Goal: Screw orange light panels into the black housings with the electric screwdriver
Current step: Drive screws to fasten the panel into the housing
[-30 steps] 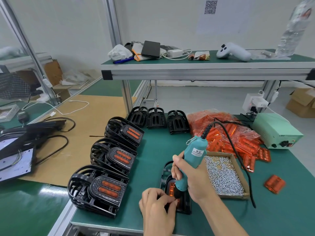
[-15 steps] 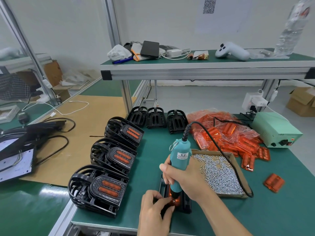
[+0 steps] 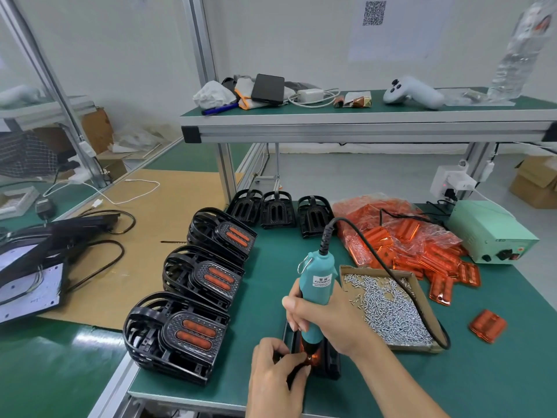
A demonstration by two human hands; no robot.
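Head view: right grip (image 3: 327, 322) holds screwdriver (image 3: 316, 285) upright over panel (image 3: 313, 356).

White wall (image 3: 271, 40) across the far side, a QR-code sheet (image 3: 374, 13) taped up high. Green-topped counter (image 3: 497, 372) up close, aluminium-framed shelf (image 3: 361, 128) above it. Cardboard sheet (image 3: 168, 224) covers the left bench, pale floor (image 3: 361, 173) beyond, cardboard boxes (image 3: 536, 182) far right.

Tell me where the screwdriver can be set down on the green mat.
Bare mat lies right of the screw box, around the lone orange panel, and between the finished housings and the screwdriver. The panel bag corner is crowded.
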